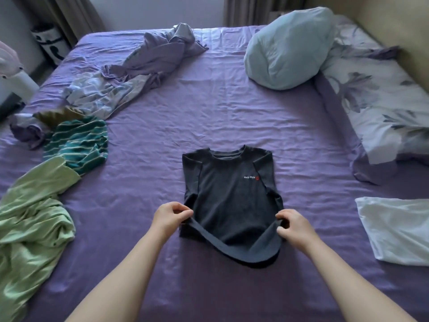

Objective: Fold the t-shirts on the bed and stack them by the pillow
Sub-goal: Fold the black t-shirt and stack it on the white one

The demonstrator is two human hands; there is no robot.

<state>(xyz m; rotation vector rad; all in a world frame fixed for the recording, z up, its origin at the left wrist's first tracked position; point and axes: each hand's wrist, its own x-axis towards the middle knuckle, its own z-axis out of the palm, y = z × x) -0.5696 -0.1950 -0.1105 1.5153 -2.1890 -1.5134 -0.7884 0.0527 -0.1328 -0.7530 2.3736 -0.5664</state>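
Note:
A dark grey t-shirt (228, 194) with a small white and red logo lies flat in the middle of the purple bed (209, 112), both sleeves folded inward. My left hand (170, 217) pinches its bottom hem at the left corner. My right hand (293, 226) pinches the hem at the right corner. The hem is lifted off the sheet and sags between my hands. A light blue pillow (290, 47) lies at the far right. Loose at the left are a light green t-shirt (34, 217) and a teal striped one (79, 145). A folded white garment (397, 228) lies at the right.
A crumpled purple and pale bedsheet (130, 73) stretches across the far left of the bed. A floral quilt (376, 101) runs along the right side by the headboard. Curtains and a basket (51, 43) stand beyond the far edge.

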